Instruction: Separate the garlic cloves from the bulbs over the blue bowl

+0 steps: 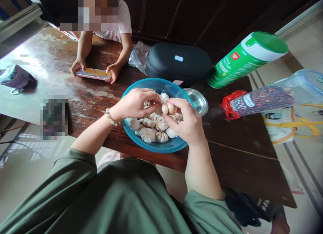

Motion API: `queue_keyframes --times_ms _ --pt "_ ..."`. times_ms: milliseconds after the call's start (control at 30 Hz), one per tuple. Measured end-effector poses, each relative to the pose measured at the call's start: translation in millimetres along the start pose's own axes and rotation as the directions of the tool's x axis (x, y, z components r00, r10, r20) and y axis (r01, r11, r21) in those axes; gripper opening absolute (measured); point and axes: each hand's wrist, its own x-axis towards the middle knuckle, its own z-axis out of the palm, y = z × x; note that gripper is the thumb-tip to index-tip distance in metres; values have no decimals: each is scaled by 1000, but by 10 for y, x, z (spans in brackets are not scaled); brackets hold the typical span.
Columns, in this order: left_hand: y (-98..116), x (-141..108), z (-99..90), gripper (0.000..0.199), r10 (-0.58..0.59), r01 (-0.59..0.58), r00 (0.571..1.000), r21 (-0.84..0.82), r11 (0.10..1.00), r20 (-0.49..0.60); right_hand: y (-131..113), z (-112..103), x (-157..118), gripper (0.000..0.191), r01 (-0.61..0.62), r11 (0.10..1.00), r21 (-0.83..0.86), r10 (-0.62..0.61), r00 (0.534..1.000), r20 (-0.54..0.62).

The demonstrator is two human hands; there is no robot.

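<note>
Both my hands are over a blue plastic bowl (156,147) of garlic. My left hand (135,104), with a beaded bracelet (112,117) on its wrist, and my right hand (184,121) pinch a small cluster of garlic cloves (166,108) between their fingers. Below them, several papery white garlic bulbs and cloves (147,134) fill the bowl, partly hidden by my hands. Whether the held cloves are still joined to a bulb is hidden.
The bowl sits on a worn wooden table (83,102). Beyond it are a steel dish (198,101), a black zip case (178,62) and a green canister (247,60) lying on its side. Across the table, a person's hands hold a phone (94,74).
</note>
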Motion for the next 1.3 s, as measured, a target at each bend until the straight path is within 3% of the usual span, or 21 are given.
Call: queue_keyframes --times_ms 267,667,967,1167,1300 --pt "-22 -9 8 11 5 -5 998 0 1000 -59 1 -6 -6 44 -40 999 -30 40 999 -7" --pt "-11 2 -9 13 -69 68 997 -25 997 -40 -6 -6 -4 44 -24 999 -27 24 999 -24" --pt "5 12 -22 17 -154 153 988 53 987 19 -2 8 -13 45 -5 1000 -3 5 1000 16" --pt "-9 11 -15 14 -242 239 970 146 960 0 41 23 -35 48 -25 999 47 27 999 -34" --pt "-16 8 -6 21 -202 201 979 153 968 -5 52 27 -41 48 -20 999 36 21 999 -41"
